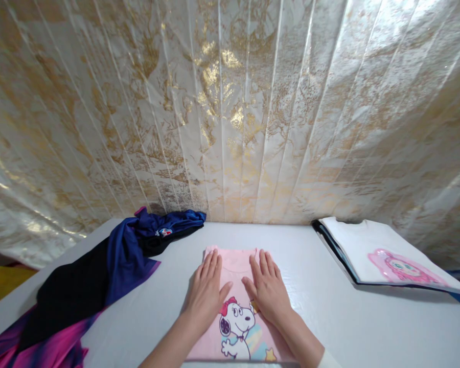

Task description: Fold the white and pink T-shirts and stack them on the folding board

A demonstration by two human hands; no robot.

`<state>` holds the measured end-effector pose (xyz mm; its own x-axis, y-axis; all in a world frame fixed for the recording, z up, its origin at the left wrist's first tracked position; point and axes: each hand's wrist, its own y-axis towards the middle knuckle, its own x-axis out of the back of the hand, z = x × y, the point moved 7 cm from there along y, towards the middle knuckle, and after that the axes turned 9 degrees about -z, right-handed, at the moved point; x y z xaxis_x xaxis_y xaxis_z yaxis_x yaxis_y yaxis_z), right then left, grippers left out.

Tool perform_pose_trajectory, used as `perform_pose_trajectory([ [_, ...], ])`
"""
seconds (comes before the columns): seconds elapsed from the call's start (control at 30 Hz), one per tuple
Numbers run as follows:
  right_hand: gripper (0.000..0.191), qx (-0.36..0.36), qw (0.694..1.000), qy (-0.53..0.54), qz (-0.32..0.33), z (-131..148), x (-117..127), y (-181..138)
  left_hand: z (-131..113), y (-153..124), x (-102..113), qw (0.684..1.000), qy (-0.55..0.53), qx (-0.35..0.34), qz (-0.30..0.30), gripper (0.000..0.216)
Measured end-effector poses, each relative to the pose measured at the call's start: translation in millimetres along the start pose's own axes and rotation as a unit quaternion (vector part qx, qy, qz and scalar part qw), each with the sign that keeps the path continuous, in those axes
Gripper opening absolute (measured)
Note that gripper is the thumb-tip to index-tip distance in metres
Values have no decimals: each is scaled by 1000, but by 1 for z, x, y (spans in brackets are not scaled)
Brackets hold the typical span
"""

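Observation:
A pink T-shirt (233,281) lies folded in a rectangle on the white table, its neckline at the far end. A cartoon dog with a red bow is printed on its front, with a yellow star near the bottom. My left hand (207,286) rests flat on the shirt's left side, fingers stretched toward the neckline. On the right side my right hand (267,286) lies flat too, its fingers slightly spread. Both palms press on the cloth, and neither hand grips it. The hands and forearms cover the shirt's side edges in part.
To the left sprawls a loose heap of black, blue and pink clothing (126,255). A stack of folded shirts (371,250), a white one with a pink print on top, lies at the right. A gold-patterned sheet (230,112) hangs behind the white table (138,327). Yellow cloth (7,283) shows far left.

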<state>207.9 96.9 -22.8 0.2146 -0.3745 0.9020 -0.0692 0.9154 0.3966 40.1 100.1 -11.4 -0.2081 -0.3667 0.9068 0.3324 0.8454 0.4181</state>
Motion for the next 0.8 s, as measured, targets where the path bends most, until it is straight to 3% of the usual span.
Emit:
perform_pose_trajectory([
  [0.1,58,-34,996,79,-4,-19,-4,7,27,3,5,998,0,65,11,56],
  [0.2,51,-91,985,138,-50,-52,1,18,52,18,11,991,-3,129,19,47],
  [0.33,39,-126,975,162,-88,-83,12,29,64,45,14,987,-17,155,22,28],
  [0.47,26,-135,968,192,-90,-86,15,36,61,59,16,983,-44,175,29,9],
  [0.6,17,-138,955,248,-80,-76,16,40,56,59,21,976,-78,196,46,8],
  [0.8,26,-155,933,315,-75,-72,23,41,62,54,18,957,-130,243,92,15],
])
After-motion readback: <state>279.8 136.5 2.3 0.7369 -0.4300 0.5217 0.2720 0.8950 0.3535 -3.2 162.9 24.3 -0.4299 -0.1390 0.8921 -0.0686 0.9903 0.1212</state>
